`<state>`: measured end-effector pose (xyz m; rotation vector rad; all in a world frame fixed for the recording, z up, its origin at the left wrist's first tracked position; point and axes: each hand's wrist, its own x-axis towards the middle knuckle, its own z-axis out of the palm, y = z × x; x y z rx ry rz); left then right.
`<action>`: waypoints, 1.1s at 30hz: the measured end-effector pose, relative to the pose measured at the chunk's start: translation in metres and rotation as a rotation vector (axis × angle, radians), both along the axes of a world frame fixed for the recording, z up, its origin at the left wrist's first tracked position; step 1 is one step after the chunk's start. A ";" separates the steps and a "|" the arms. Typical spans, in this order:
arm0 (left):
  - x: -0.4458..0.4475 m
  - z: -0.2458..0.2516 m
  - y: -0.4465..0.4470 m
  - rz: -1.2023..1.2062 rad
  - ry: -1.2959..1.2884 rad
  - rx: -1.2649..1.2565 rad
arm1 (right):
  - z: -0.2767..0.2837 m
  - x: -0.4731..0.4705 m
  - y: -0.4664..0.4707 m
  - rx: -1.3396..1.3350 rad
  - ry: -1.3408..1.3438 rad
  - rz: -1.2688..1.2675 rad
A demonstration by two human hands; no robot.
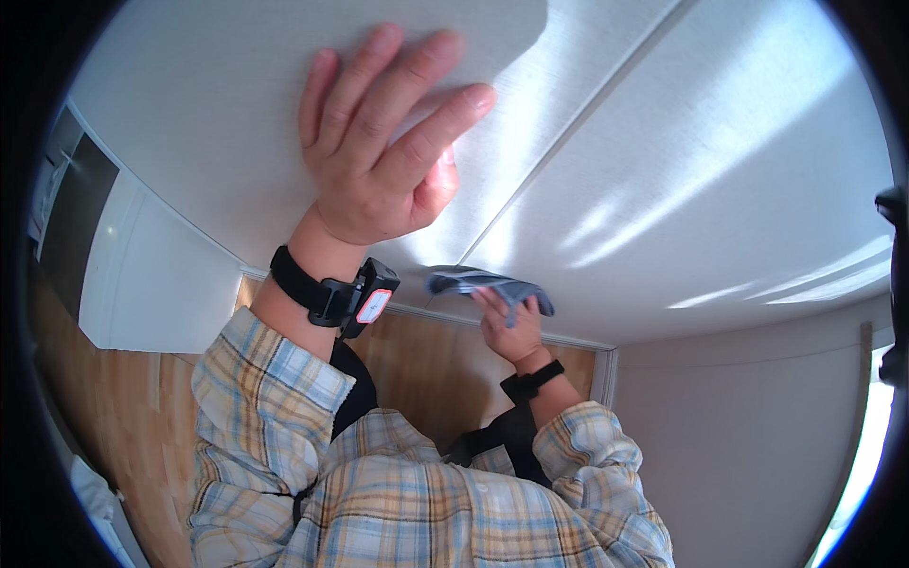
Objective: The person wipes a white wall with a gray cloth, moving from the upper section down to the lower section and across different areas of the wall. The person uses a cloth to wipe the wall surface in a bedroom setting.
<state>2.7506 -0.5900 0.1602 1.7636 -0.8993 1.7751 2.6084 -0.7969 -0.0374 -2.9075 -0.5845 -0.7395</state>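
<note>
Fingers apart and nothing in it, my left hand (376, 142) is raised in front of a pale, upright panel (206, 106); it seems to rest on the surface. Lower down, my right hand (513, 328) holds a grey-blue cloth (490, 284) against the panel, close to its bottom edge. The cloth is bunched and lies over the lower end of a straight seam (568, 138) between two panels. Part of the right fingers is hidden by cloth folds. A black strap with a small device (369, 298) is on my left wrist, and another black strap (532, 381) on the right.
Wood-look flooring (426, 355) lies below, with a pale baseboard (603, 376) along the wall. On the right, a side wall (724, 426) meets the panels near a bright window (863, 440). A white cabinet-like unit (153, 270) stands at left. Sunlight streaks cross the right panel.
</note>
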 end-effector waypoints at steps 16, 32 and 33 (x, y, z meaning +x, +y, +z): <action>0.002 -0.002 0.000 -0.021 -0.011 -0.039 | 0.029 0.038 0.037 -0.075 -0.078 0.096; -0.003 -0.004 -0.005 0.005 0.004 -0.026 | 0.145 0.021 -0.043 0.293 -0.629 -0.433; -0.003 -0.003 -0.005 -0.005 -0.001 -0.026 | 0.140 0.026 -0.032 0.287 -0.623 -0.429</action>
